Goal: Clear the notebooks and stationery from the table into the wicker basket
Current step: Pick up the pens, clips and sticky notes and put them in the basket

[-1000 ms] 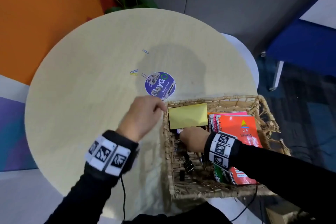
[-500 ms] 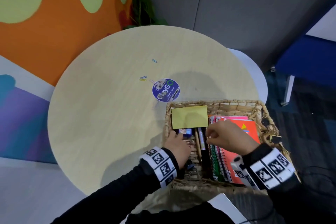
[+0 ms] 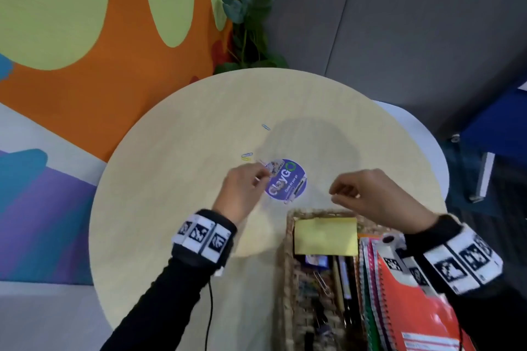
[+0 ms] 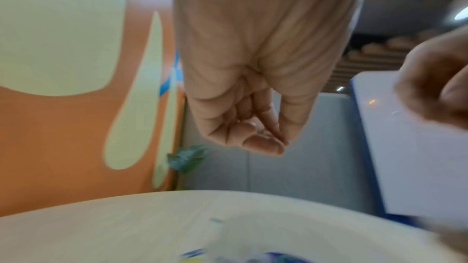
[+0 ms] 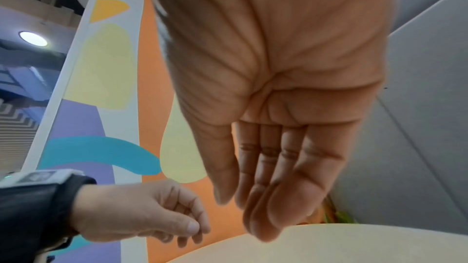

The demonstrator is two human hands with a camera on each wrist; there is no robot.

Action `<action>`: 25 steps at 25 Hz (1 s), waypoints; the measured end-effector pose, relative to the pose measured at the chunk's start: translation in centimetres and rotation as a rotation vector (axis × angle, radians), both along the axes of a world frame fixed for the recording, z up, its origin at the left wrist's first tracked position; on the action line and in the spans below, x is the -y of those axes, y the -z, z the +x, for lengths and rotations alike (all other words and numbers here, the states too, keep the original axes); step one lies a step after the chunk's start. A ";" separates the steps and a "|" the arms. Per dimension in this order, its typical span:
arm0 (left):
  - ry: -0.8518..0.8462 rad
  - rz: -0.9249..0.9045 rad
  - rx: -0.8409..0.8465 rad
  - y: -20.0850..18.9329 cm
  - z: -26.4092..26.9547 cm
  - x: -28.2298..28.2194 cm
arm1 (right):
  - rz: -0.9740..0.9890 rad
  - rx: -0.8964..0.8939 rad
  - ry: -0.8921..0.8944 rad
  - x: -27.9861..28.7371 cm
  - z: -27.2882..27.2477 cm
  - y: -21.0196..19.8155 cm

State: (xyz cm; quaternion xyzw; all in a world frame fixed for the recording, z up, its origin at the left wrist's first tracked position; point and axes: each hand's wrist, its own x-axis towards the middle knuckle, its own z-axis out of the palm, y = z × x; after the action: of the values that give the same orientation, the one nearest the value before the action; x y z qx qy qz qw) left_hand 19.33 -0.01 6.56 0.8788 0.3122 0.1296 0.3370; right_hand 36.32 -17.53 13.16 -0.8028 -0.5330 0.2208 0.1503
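Note:
Loose paper clips lie on the round table [image 3: 171, 208]: a blue one [image 3: 265, 127] farther out, a blue and yellow pair [image 3: 246, 156], and a pale one [image 3: 261, 163] at the edge of a round purple sticker [image 3: 286, 181]. My left hand [image 3: 261, 176] hovers just short of these clips. Its fingers [image 4: 266, 139] are curled, with the thumb against them and nothing visible between. My right hand [image 3: 335, 195] floats over the table beyond the wicker basket [image 3: 288, 265], fingers [image 5: 253, 207] nearly straight and empty. The basket holds a yellow sticky pad [image 3: 325, 236], pens [image 3: 342, 279] and spiral notebooks [image 3: 405, 308].
The basket sits at the table's near right edge. A potted plant [image 3: 251, 8] stands behind the table by an orange wall. A white chair [image 3: 427, 151] and a blue seat [image 3: 499, 128] are to the right.
Both hands have come out of the basket. The left has moved out to the clips by the purple sticker. The right has lifted over the table beyond the basket rim.

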 end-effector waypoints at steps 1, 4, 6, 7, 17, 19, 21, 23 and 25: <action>-0.081 0.014 -0.019 1.1 0.4 -2.9 | 0.008 0.021 -0.036 -2.8 0.7 0.1; -0.193 0.012 -0.166 4.8 2.0 -9.2 | -0.110 0.070 -0.129 -11.2 2.2 2.6; -0.178 0.004 -0.224 6.7 3.1 -11.2 | -0.213 0.077 -0.141 -15.9 2.3 5.8; -0.142 0.015 -0.250 7.5 3.8 -11.9 | -0.258 0.080 -0.145 -17.8 2.3 7.6; 0.090 0.076 -0.407 11.1 6.1 -13.8 | -0.415 0.092 0.003 -23.3 1.7 16.5; 0.119 0.088 -0.455 11.2 6.2 -13.9 | -0.421 0.087 -0.020 -22.7 1.9 15.0; 0.149 0.114 -0.484 11.1 6.3 -13.8 | -0.381 0.093 -0.043 -21.5 2.2 12.0; 0.163 0.137 -0.453 10.3 6.1 -13.2 | -0.276 0.086 -0.043 -19.1 2.4 7.9; 0.121 0.145 -0.366 9.0 5.8 -12.5 | -0.182 0.087 -0.072 -15.4 2.0 3.9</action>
State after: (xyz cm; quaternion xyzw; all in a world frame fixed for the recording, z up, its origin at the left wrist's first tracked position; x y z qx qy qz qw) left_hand 25.16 12.48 -2.43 0.9268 0.3047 -0.0307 0.2175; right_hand 38.32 -2.10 9.22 -0.8022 -0.5454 0.2385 0.0455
